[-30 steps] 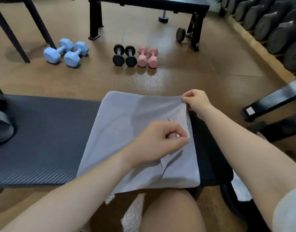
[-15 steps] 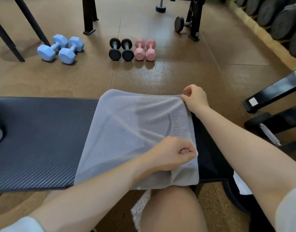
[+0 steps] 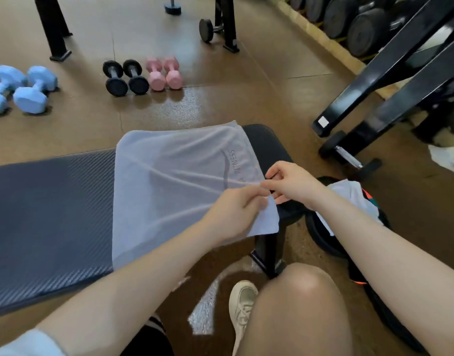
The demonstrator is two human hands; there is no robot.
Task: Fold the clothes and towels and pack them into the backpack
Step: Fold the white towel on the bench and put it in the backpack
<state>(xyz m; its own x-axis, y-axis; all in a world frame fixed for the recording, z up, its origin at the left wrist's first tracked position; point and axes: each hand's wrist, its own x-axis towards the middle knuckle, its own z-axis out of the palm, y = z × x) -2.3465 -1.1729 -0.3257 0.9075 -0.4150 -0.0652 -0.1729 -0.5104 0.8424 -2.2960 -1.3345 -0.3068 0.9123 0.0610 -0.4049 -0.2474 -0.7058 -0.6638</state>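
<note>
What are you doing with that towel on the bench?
A person is folding a light grey towel that lies spread across a padded gym bench. The left hand and the right hand meet at the towel's right edge, each pinching the cloth there. The towel is not fully folded yet. Blue dumbbells, black dumbbells and pink dumbbells sit on the floor behind the bench.

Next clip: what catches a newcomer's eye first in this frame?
The pale grey towel spread over the dark bench, with the left hand and right hand meeting to pinch its right edge. Behind, on the brown floor, lie blue dumbbells, black dumbbells and pink dumbbells.
</note>
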